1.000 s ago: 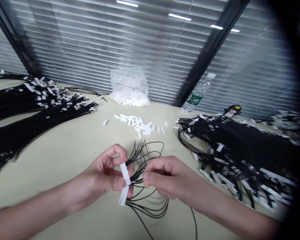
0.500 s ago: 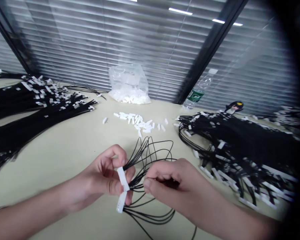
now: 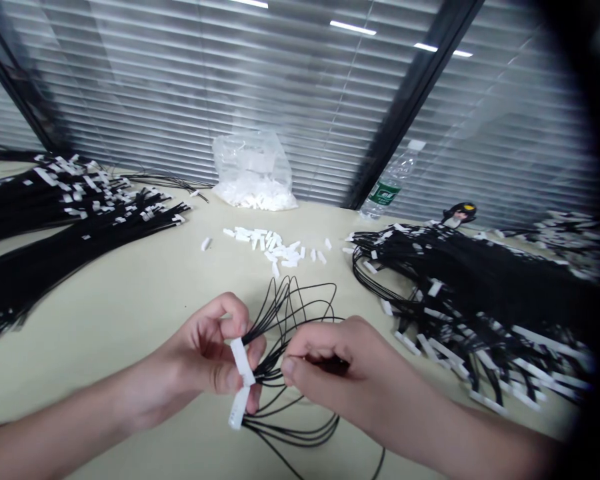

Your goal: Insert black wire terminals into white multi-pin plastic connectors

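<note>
My left hand [image 3: 215, 357] is closed on a white connector [image 3: 242, 360] from which several thin black wires run to the right. A second white connector [image 3: 238, 408] hangs just below it, with its own wires curving away. Close by on the right, my right hand [image 3: 325, 360] has thumb and index finger pinched together on the black wires [image 3: 285, 333] beside the connector. Exactly which wire the pinch holds is hidden by the fingers. Loops of wire rise above and behind both hands.
Loose white connectors [image 3: 275, 247] lie mid-table, before a clear plastic bag [image 3: 253, 173] of white pieces. Black wire bundles [image 3: 70, 247] with white ends cover the left; another wire harness pile [image 3: 460, 287] fills the right. A water bottle [image 3: 387, 187] and small figurine [image 3: 460, 215] stand behind it.
The whole view has shifted slightly, so things sit a little further left. Both hands keep nearly the same hold on the connector and wires.
</note>
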A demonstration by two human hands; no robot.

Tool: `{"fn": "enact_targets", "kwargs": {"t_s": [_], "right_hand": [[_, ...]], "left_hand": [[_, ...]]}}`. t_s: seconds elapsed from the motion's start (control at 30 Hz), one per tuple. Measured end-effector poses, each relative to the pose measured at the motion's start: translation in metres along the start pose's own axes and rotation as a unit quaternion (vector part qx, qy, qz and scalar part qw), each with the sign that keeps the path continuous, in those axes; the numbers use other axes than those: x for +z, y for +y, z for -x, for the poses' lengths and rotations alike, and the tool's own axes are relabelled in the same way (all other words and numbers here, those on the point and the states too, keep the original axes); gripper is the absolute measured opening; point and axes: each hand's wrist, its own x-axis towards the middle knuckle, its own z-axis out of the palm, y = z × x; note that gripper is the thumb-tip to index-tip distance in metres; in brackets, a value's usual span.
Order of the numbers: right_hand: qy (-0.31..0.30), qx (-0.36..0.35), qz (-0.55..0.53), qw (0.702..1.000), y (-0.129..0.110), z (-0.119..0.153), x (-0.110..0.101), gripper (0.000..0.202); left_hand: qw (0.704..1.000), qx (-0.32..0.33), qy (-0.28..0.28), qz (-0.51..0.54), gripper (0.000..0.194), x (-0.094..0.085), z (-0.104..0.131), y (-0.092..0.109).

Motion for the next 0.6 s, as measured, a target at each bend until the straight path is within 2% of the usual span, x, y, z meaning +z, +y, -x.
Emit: {"fn": "enact_targets", "kwargs": {"t_s": [0.27, 0.43, 0.6], "right_hand": [[-0.009, 0.004, -0.029, 1.000, 0.0032, -0.0012, -0.0008, 0.017], [-0.043, 0.051, -0.101, 0.993, 0.0055, -0.0022, -0.0005, 0.014], [-0.053, 0.063, -0.131, 0.988, 0.0058, -0.0020, 0.0021, 0.016]], "left_hand": [[1.000, -0.007, 0.004, -0.007, 0.028, 0.0016, -0.0027, 0.0000], [1.000, -0.017, 0.014, -0.011, 0.029, 0.0028, -0.0010, 0.0007], [1.000, -0.019, 0.016, -0.018, 0.029, 0.0021, -0.0010, 0.0006]]}}
